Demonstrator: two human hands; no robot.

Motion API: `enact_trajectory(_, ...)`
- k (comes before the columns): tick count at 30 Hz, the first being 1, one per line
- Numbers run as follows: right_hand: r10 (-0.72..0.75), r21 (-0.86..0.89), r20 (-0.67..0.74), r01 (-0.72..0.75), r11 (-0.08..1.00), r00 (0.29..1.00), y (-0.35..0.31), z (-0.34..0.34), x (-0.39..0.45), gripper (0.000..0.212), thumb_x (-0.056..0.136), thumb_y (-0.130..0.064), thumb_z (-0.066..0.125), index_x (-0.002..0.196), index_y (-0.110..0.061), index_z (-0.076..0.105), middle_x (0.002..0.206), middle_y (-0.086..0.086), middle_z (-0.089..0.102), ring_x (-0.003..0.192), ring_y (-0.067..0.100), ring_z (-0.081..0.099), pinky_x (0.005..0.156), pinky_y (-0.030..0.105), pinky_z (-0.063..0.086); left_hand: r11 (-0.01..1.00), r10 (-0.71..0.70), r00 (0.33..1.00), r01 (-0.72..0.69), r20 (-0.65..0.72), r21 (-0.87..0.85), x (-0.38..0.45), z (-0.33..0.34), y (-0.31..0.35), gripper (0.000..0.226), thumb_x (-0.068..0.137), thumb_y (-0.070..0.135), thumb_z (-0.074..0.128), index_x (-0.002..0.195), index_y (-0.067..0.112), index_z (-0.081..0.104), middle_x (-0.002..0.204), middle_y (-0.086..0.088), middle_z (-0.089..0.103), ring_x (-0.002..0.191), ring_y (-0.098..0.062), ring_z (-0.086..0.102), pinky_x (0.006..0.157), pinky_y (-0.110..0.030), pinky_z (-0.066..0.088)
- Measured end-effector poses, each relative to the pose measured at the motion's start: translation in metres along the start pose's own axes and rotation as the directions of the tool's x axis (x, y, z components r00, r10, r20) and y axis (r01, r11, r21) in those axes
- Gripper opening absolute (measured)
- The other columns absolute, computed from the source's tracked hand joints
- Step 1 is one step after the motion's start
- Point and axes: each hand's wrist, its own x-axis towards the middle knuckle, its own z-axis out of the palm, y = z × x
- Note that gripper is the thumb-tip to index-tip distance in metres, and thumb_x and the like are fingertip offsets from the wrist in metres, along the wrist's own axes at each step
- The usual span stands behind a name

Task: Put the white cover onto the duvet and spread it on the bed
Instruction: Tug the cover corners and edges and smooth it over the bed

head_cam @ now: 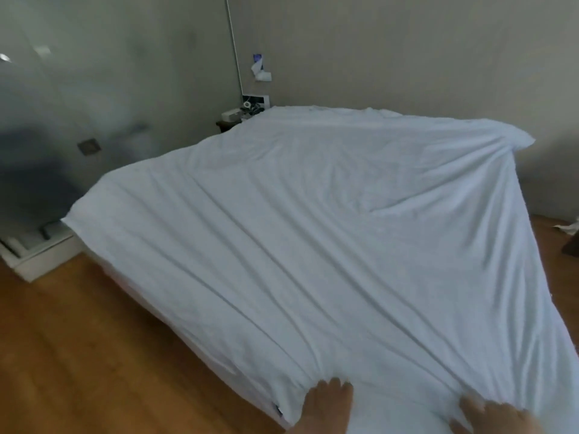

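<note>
White duvet (313, 233) in its cover, a small dark tag with no legible writing at its near corner, lies spread over the bed, both hands gripping bunched fabric at its near edge, left hand (327, 402) and right hand (495, 416), a cluttered nightstand (241, 115) beyond its far corner.

Brown wooden plank floor (78, 346) lower left. Beige plain wall (391, 48) across top. Dark small nightstand (226, 124) upper centre, cluttered with blurred items. White raised plinth (37, 261) at left edge. Crumpled white paper (568, 228) far right.
</note>
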Motion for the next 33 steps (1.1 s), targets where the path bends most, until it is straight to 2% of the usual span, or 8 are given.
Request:
enact_trajectory(2, -0.064, -0.042, 0.146, 0.070, 0.997, 0.987, -0.031, -0.062, -0.028, 0.070, 0.092, -0.072, 0.021, 0.150, -0.038, 0.037, 0.144, -0.003, 0.051, 0.130, 0.022, 0.052, 0.094, 0.049, 0.046, 0.999, 0.043, 0.989, -0.044, -0.143, -0.006, -0.041, -0.023, -0.013, 0.031, 0.099, 0.031, 0.044, 0.126, 0.029, 0.059, 0.128, -0.012, 0.044, 0.115, -0.029, 0.059, 0.092, -0.059, 0.046)
enact_trajectory(4, -0.141, 0.010, 0.300, 0.145, 0.989, 0.944, -0.067, -0.133, -0.052, 0.078, 0.089, -0.077, 0.036, 0.156, -0.038, 0.025, 0.158, 0.003, 0.033, 0.144, 0.029, 0.036, 0.102, 0.054, 0.038, 0.994, 0.025, 1.000, -0.024, 0.002, -0.104, -0.087, -0.085, -0.044, 0.046, 0.104, 0.038, 0.039, 0.150, 0.036, 0.035, 0.161, -0.004, 0.022, 0.146, -0.029, 0.031, 0.114, -0.061, 0.026)
enact_trajectory(6, -0.250, 0.094, 0.234, 0.234, 0.968, 0.939, -0.093, -0.195, -0.066, 0.073, 0.094, -0.073, 0.035, 0.157, -0.037, 0.026, 0.160, 0.005, 0.032, 0.145, 0.031, 0.034, 0.113, 0.051, 0.033, 0.988, -0.015, 0.998, 0.024, 0.061, -0.152, -0.132, -0.162, -0.077, 0.059, 0.106, 0.039, 0.039, 0.159, 0.030, 0.016, 0.169, -0.002, 0.007, 0.151, -0.032, 0.018, 0.119, -0.053, 0.023)
enact_trajectory(11, -0.443, 0.088, -0.113, 0.453, 0.887, 0.889, -0.125, -0.327, -0.088, 0.048, 0.104, -0.055, 0.035, 0.145, -0.033, 0.045, 0.142, 0.000, 0.051, 0.130, 0.025, 0.051, 0.104, 0.040, 0.041, 0.991, -0.084, 0.988, 0.070, -0.129, -0.115, -0.249, -0.328, -0.162, 0.051, 0.108, 0.044, 0.037, 0.155, 0.028, 0.029, 0.160, 0.000, 0.031, 0.139, -0.024, 0.041, 0.112, -0.042, 0.038)
enact_trajectory(15, -0.519, 0.083, -0.159, 0.535, 0.841, 0.840, -0.148, -0.364, -0.087, 0.039, 0.104, -0.053, 0.039, 0.132, -0.032, 0.056, 0.128, -0.003, 0.059, 0.118, 0.020, 0.059, 0.095, 0.034, 0.044, 0.975, -0.188, 0.970, 0.165, -0.155, -0.149, -0.303, -0.392, -0.235, 0.042, 0.106, 0.048, 0.042, 0.144, 0.032, 0.042, 0.137, 0.012, 0.050, 0.122, -0.013, 0.055, 0.093, -0.026, 0.046)
enact_trajectory(20, -0.562, 0.237, -0.180, 0.590, 0.772, 0.807, -0.220, -0.365, -0.040, 0.033, 0.100, -0.051, 0.043, 0.117, -0.030, 0.062, 0.101, -0.010, 0.055, 0.109, 0.015, 0.062, 0.091, 0.031, 0.048, 0.945, -0.281, 0.946, 0.243, -0.162, -0.219, -0.289, -0.403, -0.314, 0.026, 0.102, 0.054, 0.042, 0.117, 0.038, 0.057, 0.114, 0.019, 0.061, 0.099, -0.002, 0.058, 0.080, -0.023, 0.049)
enact_trajectory(24, -0.614, 0.324, -0.170, 0.632, 0.704, 0.771, -0.291, -0.384, 0.006, 0.034, 0.093, -0.054, 0.040, 0.108, -0.035, 0.064, 0.104, -0.014, 0.065, 0.102, 0.009, 0.063, 0.087, 0.029, 0.051, 0.931, -0.306, 0.940, 0.261, -0.152, -0.256, -0.259, -0.402, -0.352, 0.018, 0.101, 0.055, 0.042, 0.107, 0.041, 0.053, 0.104, 0.019, 0.060, 0.090, -0.002, 0.058, 0.069, -0.022, 0.043)
enact_trajectory(33, -0.707, 0.423, -0.122, 0.681, 0.598, 0.697, -0.463, -0.471, 0.071, 0.014, 0.097, -0.035, 0.047, 0.093, -0.035, 0.060, 0.095, -0.015, 0.069, 0.091, 0.005, 0.065, 0.083, 0.027, 0.053, 0.782, -0.472, 0.868, 0.331, -0.154, -0.528, -0.224, -0.419, -0.458, 0.026, 0.102, 0.048, 0.047, 0.117, 0.035, 0.064, 0.111, 0.019, 0.067, 0.097, 0.000, 0.062, 0.085, -0.027, 0.055)
